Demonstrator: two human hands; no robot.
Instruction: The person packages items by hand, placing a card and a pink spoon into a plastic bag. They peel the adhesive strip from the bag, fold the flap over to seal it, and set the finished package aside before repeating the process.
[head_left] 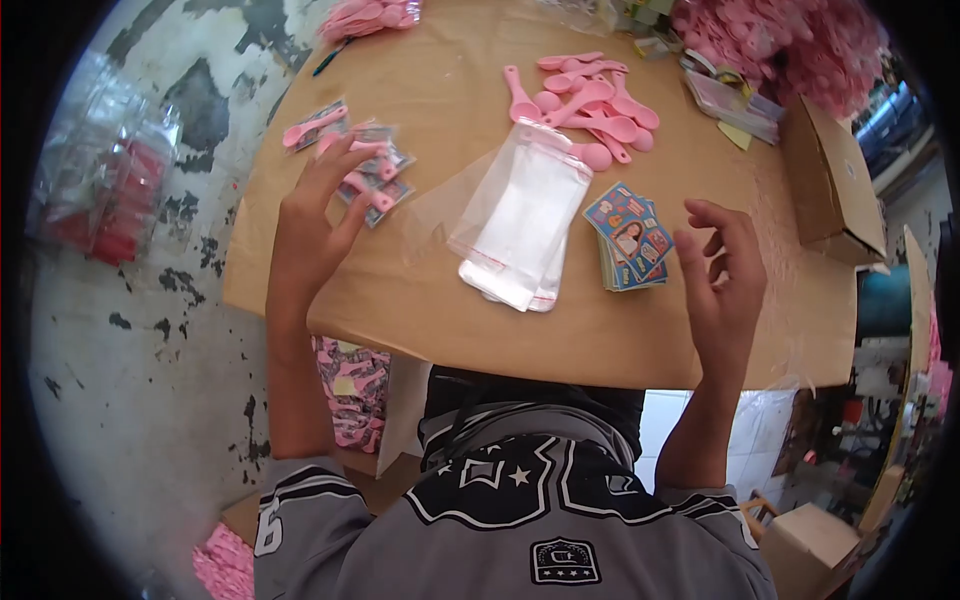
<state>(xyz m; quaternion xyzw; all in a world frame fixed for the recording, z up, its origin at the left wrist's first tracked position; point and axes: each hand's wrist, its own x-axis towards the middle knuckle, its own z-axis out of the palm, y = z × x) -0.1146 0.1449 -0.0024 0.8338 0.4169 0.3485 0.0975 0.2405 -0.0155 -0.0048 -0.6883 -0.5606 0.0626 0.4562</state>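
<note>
My left hand (322,205) hovers at the left of the table with its fingers stretched apart, overlapping a few packed sets. Each set is a pink spoon (313,127) with a printed card in a clear bag. To the right, my right hand (725,265) is half curled, thumb and fingers apart and nothing between them. It is nearest to a stack of blue printed cards (630,238), the top ones fanned out of line. Between my hands lies a pile of clear plastic bags (525,215). Loose pink measuring spoons (590,100) are heaped just behind the bags.
A brown-covered table (420,310) is before me. At the back right are a large bag of pink spoons (790,40), a plastic tray (735,100) and a cardboard box (830,180). More pink pieces (368,17) and a dark pen (333,57) lie at the back left.
</note>
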